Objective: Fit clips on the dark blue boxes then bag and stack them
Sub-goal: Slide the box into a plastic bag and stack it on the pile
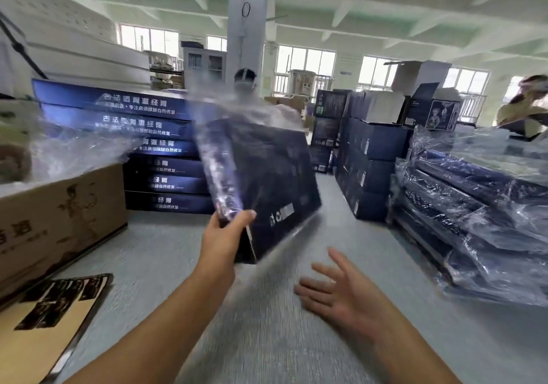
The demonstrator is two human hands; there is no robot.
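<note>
Far left: brown cardboard carton (59, 220) on the grey counter (166, 253), clear plastic film (74, 146) heaped on top of it; flat tan card (44, 321) with dark printed patches lies at the lower-left corner, just in front of the carton.

Behind, left of centre: stack of unbagged dark blue boxes (160, 152), white lettering on the long edges, at least 6 visible in the pile.

Centre: left hand (226, 229) raised above the counter; fingers grasping the lower corner of 1 dark blue box (261, 176); box is tilted, partly blurred, held clear of the counter; a clear bag (213, 134) covers its upper part and left side, loose film trailing above the top edge; whether a clip is fitted cannot be told.

Right of centre: right hand (335, 291) below and right of the held box, palm up, fingers spread and released, touching nothing.

Background centre: white pillar (249, 27); a person (246, 82) partly hidden behind the bag; further dark boxes (373, 158) stacked upright.

Right: pile of bagged dark blue boxes (474, 220), film crinkled and shiny, lying flat in several layers; a 2nd person (525, 107) at the far right edge.
</note>
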